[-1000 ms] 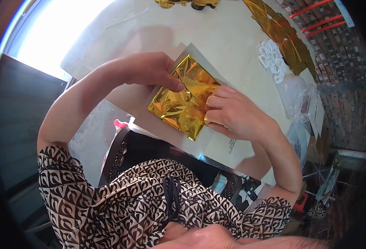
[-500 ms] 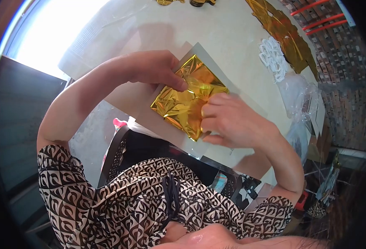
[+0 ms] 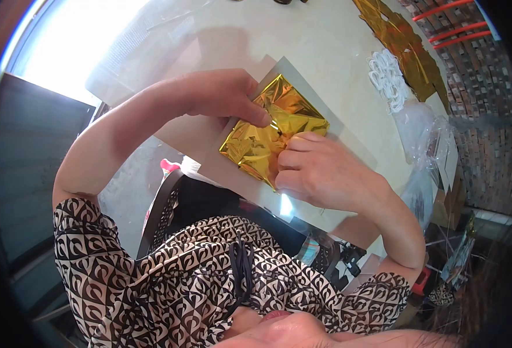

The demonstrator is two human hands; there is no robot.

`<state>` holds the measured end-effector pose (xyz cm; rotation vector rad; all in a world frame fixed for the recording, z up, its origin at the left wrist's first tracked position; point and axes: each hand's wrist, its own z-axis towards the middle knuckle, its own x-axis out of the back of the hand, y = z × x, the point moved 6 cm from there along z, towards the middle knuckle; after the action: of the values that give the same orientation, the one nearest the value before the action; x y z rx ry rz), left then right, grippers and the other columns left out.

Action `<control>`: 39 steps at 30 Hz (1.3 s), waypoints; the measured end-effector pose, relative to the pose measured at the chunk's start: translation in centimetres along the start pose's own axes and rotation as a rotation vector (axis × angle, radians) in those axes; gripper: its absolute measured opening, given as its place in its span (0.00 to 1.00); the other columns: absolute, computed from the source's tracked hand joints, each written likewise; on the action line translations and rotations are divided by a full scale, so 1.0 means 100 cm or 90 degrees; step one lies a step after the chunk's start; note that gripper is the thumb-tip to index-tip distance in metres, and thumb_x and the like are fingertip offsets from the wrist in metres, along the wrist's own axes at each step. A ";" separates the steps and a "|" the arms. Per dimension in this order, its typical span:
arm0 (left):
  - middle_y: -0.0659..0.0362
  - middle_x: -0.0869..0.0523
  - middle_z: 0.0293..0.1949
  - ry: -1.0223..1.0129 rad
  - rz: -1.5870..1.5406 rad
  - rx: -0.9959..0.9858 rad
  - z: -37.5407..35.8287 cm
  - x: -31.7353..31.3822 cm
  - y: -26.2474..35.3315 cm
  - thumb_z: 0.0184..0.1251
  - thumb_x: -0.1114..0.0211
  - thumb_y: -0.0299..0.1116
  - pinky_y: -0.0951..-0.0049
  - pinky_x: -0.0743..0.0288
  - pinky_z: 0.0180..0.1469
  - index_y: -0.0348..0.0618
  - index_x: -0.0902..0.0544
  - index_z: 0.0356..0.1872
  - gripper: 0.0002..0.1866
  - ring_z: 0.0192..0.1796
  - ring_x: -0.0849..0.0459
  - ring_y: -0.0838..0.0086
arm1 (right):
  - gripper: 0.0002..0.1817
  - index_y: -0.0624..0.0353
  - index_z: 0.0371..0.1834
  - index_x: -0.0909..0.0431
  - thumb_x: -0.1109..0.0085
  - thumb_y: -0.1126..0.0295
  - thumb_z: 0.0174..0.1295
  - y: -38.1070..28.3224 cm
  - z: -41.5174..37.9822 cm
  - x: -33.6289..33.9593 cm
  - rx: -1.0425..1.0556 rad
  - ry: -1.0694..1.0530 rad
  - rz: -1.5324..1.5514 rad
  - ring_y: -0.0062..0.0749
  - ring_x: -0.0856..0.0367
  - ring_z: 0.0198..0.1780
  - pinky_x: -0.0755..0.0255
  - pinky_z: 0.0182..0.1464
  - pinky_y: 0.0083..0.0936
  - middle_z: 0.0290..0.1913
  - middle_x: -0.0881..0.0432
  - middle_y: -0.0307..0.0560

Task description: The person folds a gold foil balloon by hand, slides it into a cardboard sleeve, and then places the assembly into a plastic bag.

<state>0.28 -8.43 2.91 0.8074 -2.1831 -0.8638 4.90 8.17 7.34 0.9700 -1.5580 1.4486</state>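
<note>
A flat square covered in shiny gold foil lies at an angle on a grey board on the table. My left hand grips its upper left edge, with the thumb on top of the foil and the other fingers hidden beneath. The fingers of my right hand are curled together on the lower right part, pressing or pinching the foil near the middle. The foil is creased between the two hands.
White looped cords lie on the right of the pale table, beside large gold foil sheets. Clear plastic bags hang at the right edge. A cardboard box stands below them.
My right hand has moved slightly inward over the foil, its fingers now nearer the middle. The whole scene has shifted a little to the right in view.
</note>
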 end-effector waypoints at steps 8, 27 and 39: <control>0.53 0.10 0.36 -0.007 0.022 0.000 -0.005 -0.004 0.010 0.66 0.29 0.42 0.71 0.17 0.42 0.31 0.14 0.47 0.21 0.35 0.11 0.70 | 0.06 0.54 0.28 0.24 0.35 0.70 0.52 0.000 -0.006 0.007 -0.021 0.024 -0.011 0.37 0.25 0.44 0.30 0.50 0.33 0.35 0.24 0.39; 0.57 0.10 0.36 -0.005 0.061 0.022 0.003 -0.008 0.019 0.66 0.29 0.43 0.71 0.18 0.41 0.37 0.13 0.47 0.19 0.34 0.13 0.72 | 0.01 0.55 0.28 0.22 0.42 0.72 0.52 0.036 -0.025 0.029 -0.097 0.027 -0.262 0.35 0.23 0.46 0.28 0.59 0.30 0.34 0.23 0.40; 0.60 0.12 0.32 -0.016 0.067 0.025 0.006 -0.017 0.028 0.66 0.28 0.45 0.73 0.21 0.38 0.38 0.13 0.46 0.19 0.32 0.16 0.77 | 0.06 0.51 0.34 0.17 0.42 0.71 0.54 0.043 -0.026 0.031 -0.130 -0.013 -0.320 0.31 0.22 0.48 0.28 0.59 0.27 0.35 0.20 0.34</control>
<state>-0.01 -5.30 4.06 0.6975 -2.2483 -0.7853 -0.15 10.92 8.61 1.1508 -1.3202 0.9144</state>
